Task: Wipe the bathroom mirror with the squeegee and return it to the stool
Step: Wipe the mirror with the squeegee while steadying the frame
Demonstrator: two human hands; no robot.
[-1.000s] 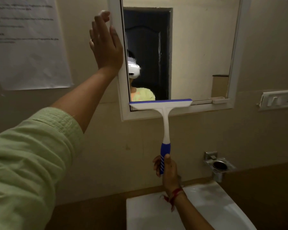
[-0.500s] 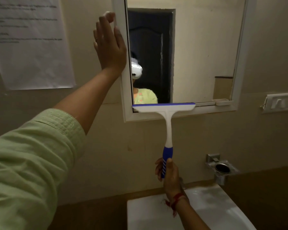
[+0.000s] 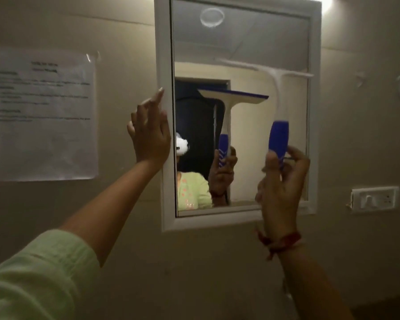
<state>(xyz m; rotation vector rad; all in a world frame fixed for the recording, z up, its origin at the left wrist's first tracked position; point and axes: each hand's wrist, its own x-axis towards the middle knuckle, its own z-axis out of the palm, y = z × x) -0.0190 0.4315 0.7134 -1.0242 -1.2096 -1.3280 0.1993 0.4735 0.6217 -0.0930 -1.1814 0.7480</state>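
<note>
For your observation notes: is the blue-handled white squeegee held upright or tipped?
Roughly upright: the blue-handled white squeegee has its blade on top, slightly slanted, near the white-framed mirror, and its handle below in the right hand.

a dim bathroom, likely in a shared or workplace building: a white-framed mirror (image 3: 240,42) hangs on a plain beige wall at centre, a taped printed notice (image 3: 43,114) fills the left of the frame, and a white switch plate (image 3: 374,199) sits at right.
</note>
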